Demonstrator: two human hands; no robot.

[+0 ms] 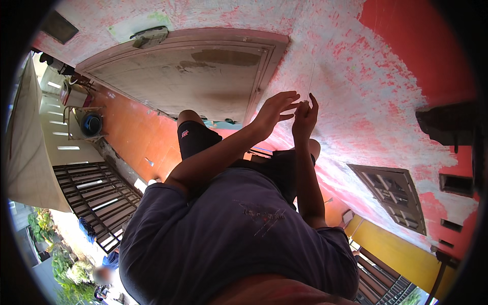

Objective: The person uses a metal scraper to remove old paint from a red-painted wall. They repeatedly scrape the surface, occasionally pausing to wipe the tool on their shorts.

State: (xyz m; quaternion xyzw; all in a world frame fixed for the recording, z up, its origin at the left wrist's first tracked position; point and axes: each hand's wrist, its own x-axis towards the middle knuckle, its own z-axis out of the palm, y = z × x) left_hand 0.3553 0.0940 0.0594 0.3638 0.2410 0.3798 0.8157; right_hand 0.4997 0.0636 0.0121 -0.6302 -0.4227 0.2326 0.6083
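Note:
My right hand [304, 116] is raised in front of the patchy pink-and-white wall [343, 80]. Its fingers close around a small pale object [306, 102], too small to name, while one finger sticks up. A thin, straight wire or rod [312, 78] rises from that spot against the wall. Just to the left is my left hand [276, 110], its fingers spread and their tips close to the pale object. Nothing shows in its grasp; whether a fingertip touches the object cannot be told.
A brown wooden door [171, 76] lies ahead to the left. On the orange floor [129, 131] is a small tool [149, 162], perhaps a scraper. A dark tub [91, 124] stands farther left near a metal railing [101, 198]. Another person [105, 272] is at lower left; a wooden-framed window [390, 194] is right.

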